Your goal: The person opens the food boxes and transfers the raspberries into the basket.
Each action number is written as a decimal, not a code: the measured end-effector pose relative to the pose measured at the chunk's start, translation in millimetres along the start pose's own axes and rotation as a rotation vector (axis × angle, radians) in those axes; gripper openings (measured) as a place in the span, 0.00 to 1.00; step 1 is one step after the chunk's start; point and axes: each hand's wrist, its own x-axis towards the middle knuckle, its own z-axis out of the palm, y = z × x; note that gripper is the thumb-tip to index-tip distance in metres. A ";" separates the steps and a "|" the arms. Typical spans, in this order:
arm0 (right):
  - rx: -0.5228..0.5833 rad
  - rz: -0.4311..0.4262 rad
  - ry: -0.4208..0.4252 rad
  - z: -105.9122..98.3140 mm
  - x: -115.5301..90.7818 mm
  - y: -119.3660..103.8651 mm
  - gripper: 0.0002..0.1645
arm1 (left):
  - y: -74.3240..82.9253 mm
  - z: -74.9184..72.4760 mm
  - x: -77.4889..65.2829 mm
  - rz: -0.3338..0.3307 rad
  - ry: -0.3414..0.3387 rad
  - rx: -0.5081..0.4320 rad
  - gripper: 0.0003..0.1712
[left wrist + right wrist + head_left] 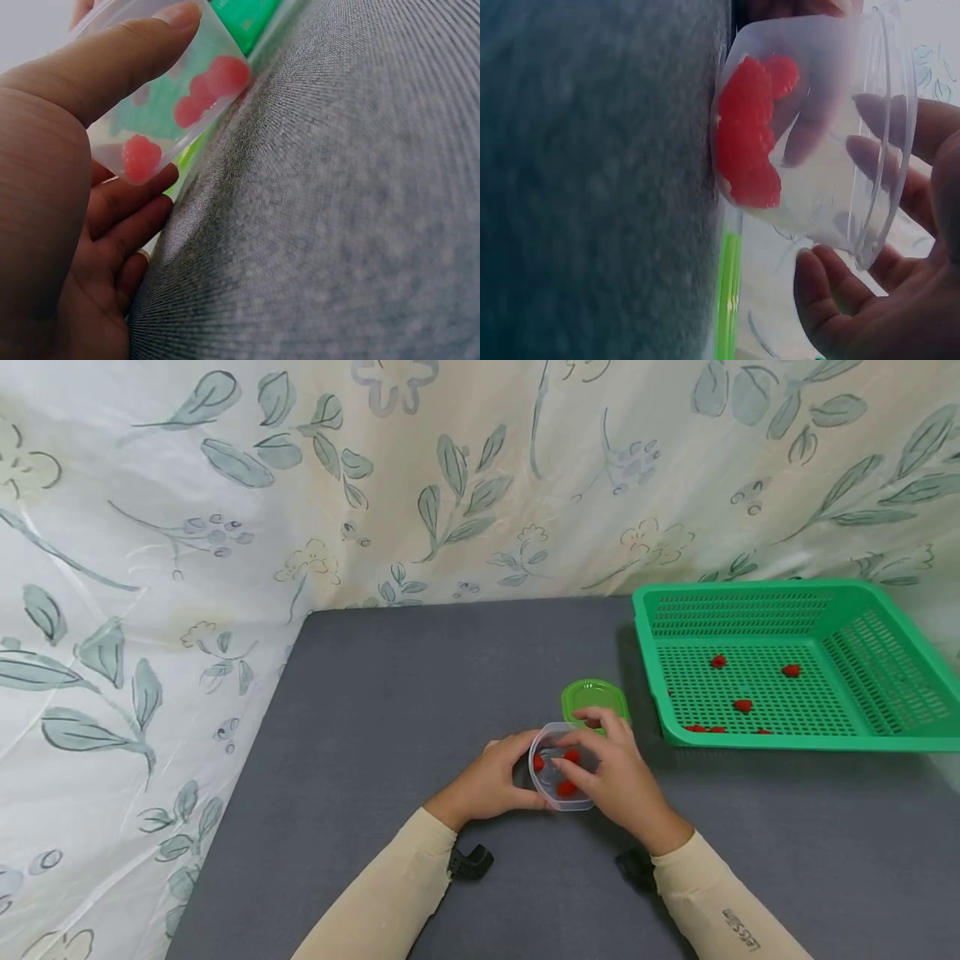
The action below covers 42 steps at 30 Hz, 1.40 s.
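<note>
A clear plastic container [546,735] stands low over the grey table with several red raspberries [748,127] at its bottom. My left hand [491,783] grips it from the left, thumb on the near side and fingers round the far side. Above its open mouth is my right hand [621,781], fingers spread and loosely bent, some reaching in past the rim. No berry shows between the right fingers in the right wrist view. Just behind the container lies a green lid [594,692], partly covered by the right hand.
At the back right a green perforated basket [780,742] holds several scattered raspberries [742,705]. The grey cloth-covered table [420,685] spreads to the left and front. A leaf-patterned curtain [480,485] hangs behind and along the left.
</note>
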 end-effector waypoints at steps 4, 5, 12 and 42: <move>0.001 0.023 -0.062 5.2 -0.5 -0.3 0.14 | -0.1 0.5 0.4 0.010 -0.003 -0.007 0.49; -0.005 0.026 -0.077 6.4 -0.4 -0.6 0.14 | -0.4 0.7 0.6 0.012 -0.005 -0.007 0.50; -0.131 0.016 -0.123 11.7 1.7 -3.9 0.15 | -0.5 0.2 0.7 0.018 -0.014 -0.014 0.50; -0.164 0.067 -0.166 13.4 1.7 -4.6 0.07 | 0.5 -0.5 0.5 0.026 -0.011 -0.010 0.51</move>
